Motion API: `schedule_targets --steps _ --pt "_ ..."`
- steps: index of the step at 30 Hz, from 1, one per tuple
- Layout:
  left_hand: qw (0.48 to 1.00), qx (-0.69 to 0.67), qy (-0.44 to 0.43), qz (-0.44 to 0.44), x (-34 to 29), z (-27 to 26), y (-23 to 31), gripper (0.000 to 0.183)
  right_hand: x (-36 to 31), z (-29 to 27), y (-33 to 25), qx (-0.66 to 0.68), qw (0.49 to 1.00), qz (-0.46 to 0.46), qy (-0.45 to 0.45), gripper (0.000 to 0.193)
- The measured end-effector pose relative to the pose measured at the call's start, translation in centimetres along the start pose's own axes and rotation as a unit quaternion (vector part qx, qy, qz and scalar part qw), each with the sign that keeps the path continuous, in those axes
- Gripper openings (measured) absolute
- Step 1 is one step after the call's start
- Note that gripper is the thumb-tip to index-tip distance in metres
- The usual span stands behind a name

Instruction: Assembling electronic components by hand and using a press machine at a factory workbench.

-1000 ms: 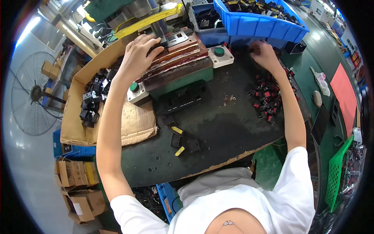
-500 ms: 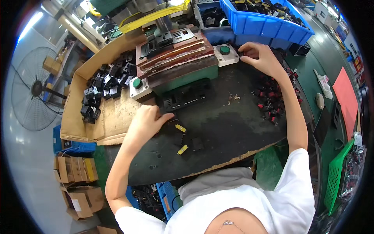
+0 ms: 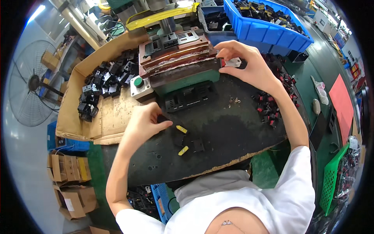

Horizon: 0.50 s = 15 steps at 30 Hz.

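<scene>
My right hand (image 3: pixel 251 66) is closed in a pinch at the right end of the press fixture. Between its fingertips is a small red-and-black part (image 3: pixel 223 62), seemingly a rocker switch. My left hand (image 3: pixel 143 121) is curled low on the mat, with a small black part (image 3: pixel 160 118) partly hidden between thumb and fingers. Just beyond it, a long black slotted panel (image 3: pixel 191 97) lies against the fixture's green base. Right of the left thumb are two black parts with yellow tops, an upper yellow-topped part (image 3: pixel 181 129) and a lower yellow-topped part (image 3: pixel 183 150), beside a black piece (image 3: pixel 198 145).
A press with a layered fixture (image 3: pixel 175 54) stands ahead. To its left are a green button box (image 3: pixel 139 87) and a cardboard tray (image 3: pixel 111 128) of black parts. Red-and-black parts (image 3: pixel 269 103) are heaped right. A blue bin (image 3: pixel 269 37) stands behind.
My right hand has moved left from beside the right button box to the fixture's end, now showing a red-and-black part. My left hand stays near the same spot, its black part more visible.
</scene>
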<state>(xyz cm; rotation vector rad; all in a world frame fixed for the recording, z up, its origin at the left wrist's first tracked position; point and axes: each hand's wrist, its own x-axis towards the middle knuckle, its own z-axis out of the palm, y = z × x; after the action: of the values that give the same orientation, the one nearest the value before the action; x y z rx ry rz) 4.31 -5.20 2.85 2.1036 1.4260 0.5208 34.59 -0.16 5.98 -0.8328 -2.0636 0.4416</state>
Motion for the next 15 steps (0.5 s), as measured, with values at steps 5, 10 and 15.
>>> schedule_targets --steps 5,10,15 --pt "0.986 -0.117 0.027 0.117 1.4 -3.5 -0.3 0.031 1.7 0.6 -0.8 -0.006 0.998 -0.059 -0.002 0.048" --pt "0.95 -0.23 0.108 0.181 5.7 -5.4 -1.4 0.036 4.4 1.6 -0.2 -0.055 0.994 -0.092 0.005 0.032" --pt "0.937 -0.272 0.16 0.151 11.0 -5.6 -1.4 0.036 8.3 1.9 4.7 -0.138 0.985 -0.097 0.047 0.019"
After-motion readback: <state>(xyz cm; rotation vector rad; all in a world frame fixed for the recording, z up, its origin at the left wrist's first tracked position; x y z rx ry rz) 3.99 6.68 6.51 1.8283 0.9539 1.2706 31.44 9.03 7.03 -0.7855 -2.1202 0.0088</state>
